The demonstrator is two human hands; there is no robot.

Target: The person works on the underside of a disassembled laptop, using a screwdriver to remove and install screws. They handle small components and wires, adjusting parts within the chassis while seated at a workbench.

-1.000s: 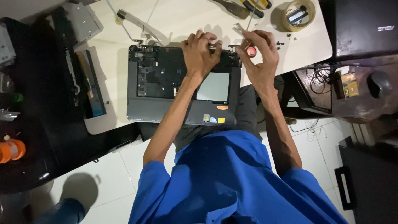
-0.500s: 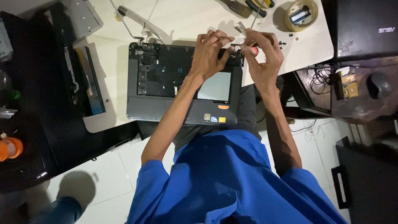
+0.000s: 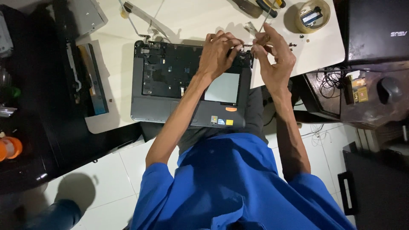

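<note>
Matt dark plastic all over the opened laptop base [image 3: 170, 81], with a smooth grey palm rest and a faintly shiny touchpad [image 3: 222, 87]. The table [image 3: 200, 19] under it looks like smooth cream laminate, and that thin bright hinge bracket [image 3: 140, 17] reads as bare metal. Soft blue cloth on the shirt [image 3: 230, 183], glossy white tiles on the floor [image 3: 106, 170].

Laptop corner: the far right corner of the open laptop base [image 3: 170, 81] is hidden by the left hand [image 3: 217, 53].
Small part: what is pinched at the right hand [image 3: 272, 57] is too small to be identified.
Top edge: the screwdriver handles [image 3: 268, 4] are cut off.
</note>
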